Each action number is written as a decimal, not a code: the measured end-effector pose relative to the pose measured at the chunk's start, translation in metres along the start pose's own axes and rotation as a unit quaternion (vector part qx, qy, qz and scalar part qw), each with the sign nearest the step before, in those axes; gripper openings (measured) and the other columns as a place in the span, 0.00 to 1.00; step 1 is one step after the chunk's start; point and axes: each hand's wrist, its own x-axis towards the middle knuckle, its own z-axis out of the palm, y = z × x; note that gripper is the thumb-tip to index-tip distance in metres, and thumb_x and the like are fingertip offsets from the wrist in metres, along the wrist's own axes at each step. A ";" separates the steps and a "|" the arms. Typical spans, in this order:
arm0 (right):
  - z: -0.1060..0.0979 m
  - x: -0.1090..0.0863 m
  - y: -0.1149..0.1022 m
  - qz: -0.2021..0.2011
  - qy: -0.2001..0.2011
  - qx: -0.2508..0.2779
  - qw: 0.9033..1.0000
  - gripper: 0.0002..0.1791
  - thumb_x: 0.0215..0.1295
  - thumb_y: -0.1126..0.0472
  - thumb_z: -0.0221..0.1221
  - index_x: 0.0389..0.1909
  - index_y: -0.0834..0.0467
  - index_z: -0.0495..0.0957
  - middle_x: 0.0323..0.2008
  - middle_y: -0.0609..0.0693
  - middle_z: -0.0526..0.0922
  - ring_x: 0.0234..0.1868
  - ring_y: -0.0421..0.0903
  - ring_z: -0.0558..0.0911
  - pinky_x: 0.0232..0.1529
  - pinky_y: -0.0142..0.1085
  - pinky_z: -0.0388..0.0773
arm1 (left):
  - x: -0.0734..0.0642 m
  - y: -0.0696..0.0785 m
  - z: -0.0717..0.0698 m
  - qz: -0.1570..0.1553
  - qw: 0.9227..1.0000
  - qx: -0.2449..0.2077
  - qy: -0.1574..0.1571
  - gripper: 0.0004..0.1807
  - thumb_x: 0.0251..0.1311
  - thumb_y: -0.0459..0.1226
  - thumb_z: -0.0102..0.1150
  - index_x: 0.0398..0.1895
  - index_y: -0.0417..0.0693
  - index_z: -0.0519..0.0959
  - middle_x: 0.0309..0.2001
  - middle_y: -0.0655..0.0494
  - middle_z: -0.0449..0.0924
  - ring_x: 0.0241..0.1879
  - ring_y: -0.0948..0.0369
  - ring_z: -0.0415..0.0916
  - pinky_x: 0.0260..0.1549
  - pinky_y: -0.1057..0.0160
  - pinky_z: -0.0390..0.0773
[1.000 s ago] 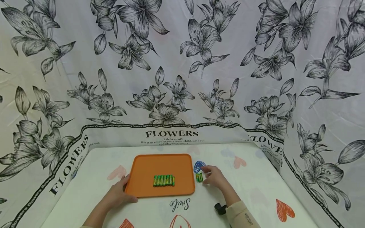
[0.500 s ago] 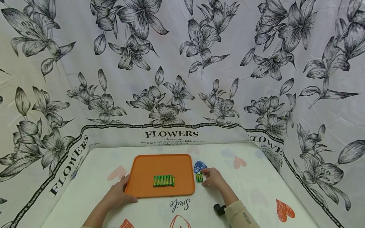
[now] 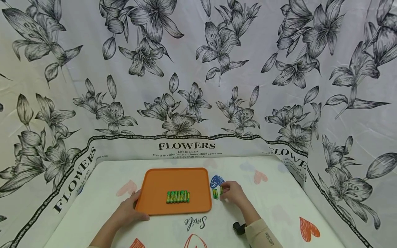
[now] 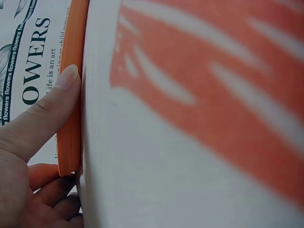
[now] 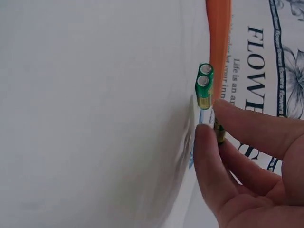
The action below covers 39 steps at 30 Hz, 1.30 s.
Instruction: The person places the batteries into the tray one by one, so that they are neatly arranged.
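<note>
An orange tray point(image 3: 176, 177) lies on the table, with a row of green and yellow batteries point(image 3: 177, 196) standing side by side near its front edge. The rightmost one is smaller. My left hand point(image 3: 128, 210) holds the tray's front left corner, the thumb point(image 4: 54, 102) along the front rim and the fingers by the left side. Right of the tray, my right hand point(image 3: 232, 193) pinches a small battery point(image 5: 219, 132) between thumb and fingers, partly hidden by them. Two more small batteries point(image 5: 204, 85) sit side by side on the cloth just left of it.
White cloth with printed hearts and lettering covers the table point(image 3: 273, 199). A black object point(image 3: 239, 228) shows at the right wrist by the sleeve. Floral curtains point(image 3: 192, 69) enclose the back and sides.
My right hand has taken one small battery from the group of three and drawn it slightly to the right, leaving a gap. The left hand and tray stay put.
</note>
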 end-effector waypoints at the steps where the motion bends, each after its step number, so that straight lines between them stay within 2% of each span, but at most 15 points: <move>1: 0.000 0.000 0.000 -0.006 -0.002 0.014 1.000 0.28 0.47 0.72 0.75 0.53 0.65 0.82 0.40 0.53 0.87 0.41 0.46 0.85 0.46 0.42 0.85 | 0.000 0.000 0.000 0.000 1.000 -0.001 0.000 0.76 0.26 0.57 0.85 0.80 0.39 0.50 0.78 0.27 0.41 0.75 0.28 0.42 0.69 0.27 0.49; 6: 0.001 -0.001 -0.006 -0.030 -0.018 0.085 0.996 0.28 0.52 0.73 0.72 0.56 0.69 0.79 0.46 0.59 0.88 0.44 0.48 0.87 0.45 0.39 0.86 | -0.001 -0.002 0.000 0.007 1.000 -0.006 -0.001 0.77 0.27 0.57 0.85 0.80 0.38 0.50 0.77 0.27 0.41 0.75 0.29 0.42 0.69 0.28 0.49; 9: 0.003 -0.001 -0.012 -0.040 -0.029 0.098 0.994 0.28 0.52 0.73 0.71 0.56 0.70 0.79 0.47 0.61 0.87 0.44 0.48 0.86 0.43 0.38 0.86 | -0.001 -0.004 0.000 0.009 1.000 -0.008 -0.001 0.77 0.27 0.58 0.84 0.80 0.38 0.49 0.77 0.26 0.40 0.75 0.29 0.41 0.69 0.29 0.49; 23: 0.023 0.001 -0.043 -0.057 -0.059 0.073 0.994 0.27 0.53 0.70 0.73 0.56 0.67 0.80 0.41 0.53 0.87 0.39 0.44 0.84 0.40 0.37 0.86 | 0.001 -0.003 0.000 0.010 1.000 -0.007 0.002 0.76 0.27 0.57 0.85 0.80 0.38 0.50 0.78 0.27 0.41 0.75 0.29 0.42 0.69 0.28 0.50; 33: 0.048 0.000 -0.060 -0.070 -0.058 0.058 0.994 0.25 0.50 0.69 0.75 0.51 0.64 0.83 0.39 0.49 0.86 0.38 0.43 0.84 0.42 0.38 0.85 | -0.001 -0.003 0.000 0.019 1.000 -0.013 0.004 0.76 0.27 0.56 0.85 0.80 0.38 0.50 0.77 0.26 0.41 0.75 0.29 0.42 0.69 0.29 0.50; 39: 0.065 -0.004 -0.066 -0.072 -0.070 0.044 0.994 0.25 0.50 0.68 0.75 0.51 0.64 0.83 0.37 0.48 0.87 0.37 0.42 0.84 0.43 0.39 0.85 | -0.001 -0.003 0.000 0.012 1.000 -0.014 0.002 0.76 0.27 0.56 0.85 0.80 0.38 0.50 0.78 0.27 0.41 0.75 0.29 0.42 0.70 0.29 0.50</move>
